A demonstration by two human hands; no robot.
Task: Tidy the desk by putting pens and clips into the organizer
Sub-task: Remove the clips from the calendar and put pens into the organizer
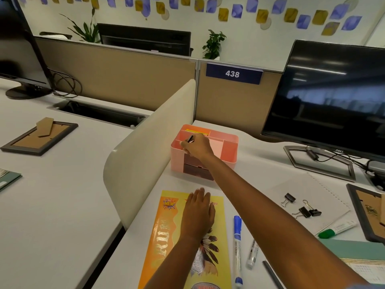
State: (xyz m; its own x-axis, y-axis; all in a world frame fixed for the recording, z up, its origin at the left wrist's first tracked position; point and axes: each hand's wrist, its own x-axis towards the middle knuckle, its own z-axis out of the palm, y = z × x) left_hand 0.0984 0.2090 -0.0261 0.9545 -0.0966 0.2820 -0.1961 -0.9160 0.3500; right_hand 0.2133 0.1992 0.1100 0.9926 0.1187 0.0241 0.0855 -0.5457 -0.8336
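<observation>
- While the left hand (198,213) lay flat at six o'clock, its fingers pressed together, palm down on a yellow-and-orange booklet (166,236), it gripped nothing.
- Just beside the booklet, toward five o'clock, a blue marker (238,247) lay lengthwise on the white desk (250,163); a clear-barrelled pen (252,255) lay just to its right, and a dark pen (271,274) beyond that, near the frame's bottom edge.
- At four o'clock a green-capped marker (335,228) lay slanted, near a teal folder (354,249).
- At about three o'clock three black binder clips (306,209) sat on the desk, two touching, one (288,198) a little apart.
- Reaching across toward twelve o'clock, the right hand (198,146) hovered over the pink organizer (229,151), its fingers pinching a small dark item (190,139) above a left compartment; whether pen or clip could not be told.
- Against the organizer's left side stood a cream divider (150,142).
- Farther off, at two o'clock, a dark monitor (333,97) stood on its stand.
</observation>
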